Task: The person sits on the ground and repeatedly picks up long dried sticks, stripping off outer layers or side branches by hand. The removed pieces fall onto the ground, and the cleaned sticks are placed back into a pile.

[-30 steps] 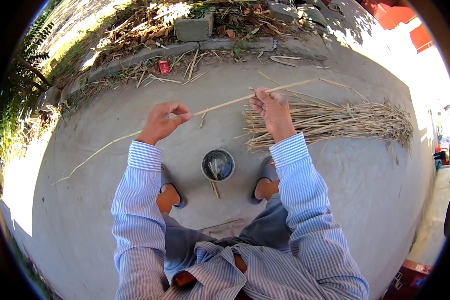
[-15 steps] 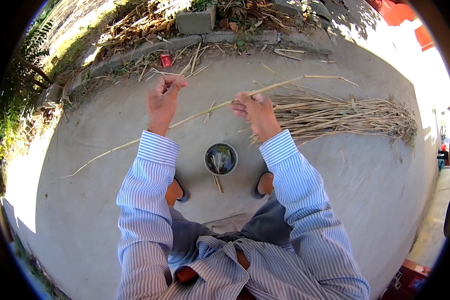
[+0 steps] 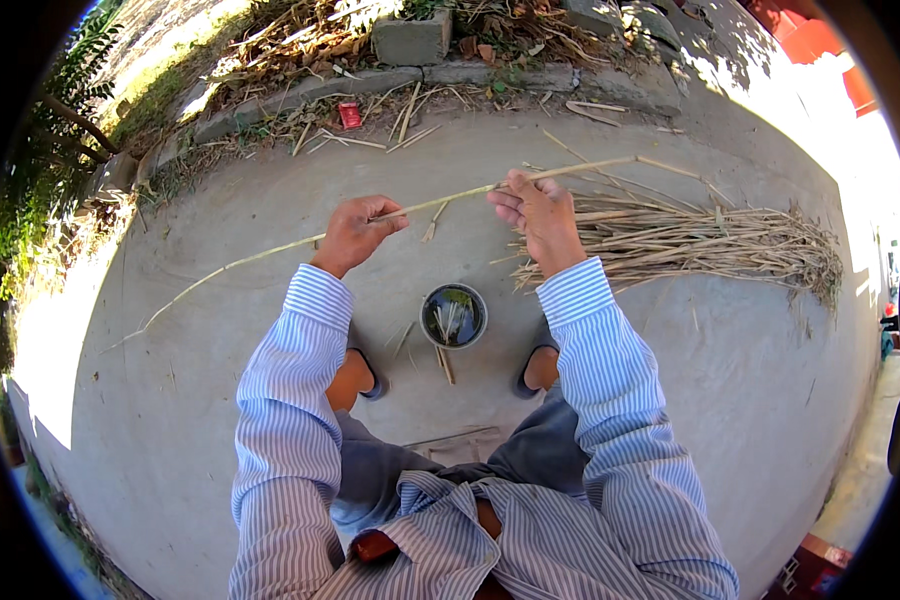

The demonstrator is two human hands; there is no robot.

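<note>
A long, thin dry reed stalk (image 3: 450, 200) stretches across in front of me, greenish toward its left end and bent near its right tip. My left hand (image 3: 358, 232) is closed, thumb and fingers pinching the stalk left of centre. Farther right, my right hand (image 3: 542, 215) grips it between thumb and curled fingers. Below the stalk, between my feet, stands a round bowl (image 3: 453, 316) of dark liquid with several pale strips in it. Beyond my right hand lies a large bundle of dry stalks (image 3: 700, 240).
Short stalk pieces (image 3: 445, 365) lie beside the bowl, and small thin scraps (image 3: 403, 338) are left of it. A pale husk piece (image 3: 432, 222) rests on the concrete. Along the far edge run a low kerb (image 3: 320, 95), a concrete block (image 3: 411, 40) and a red packet (image 3: 349, 114).
My left hand has come down and toward me from a raised pale strip, onto the stalk. The strip is out of that hand. Thin scraps now show left of the bowl.
</note>
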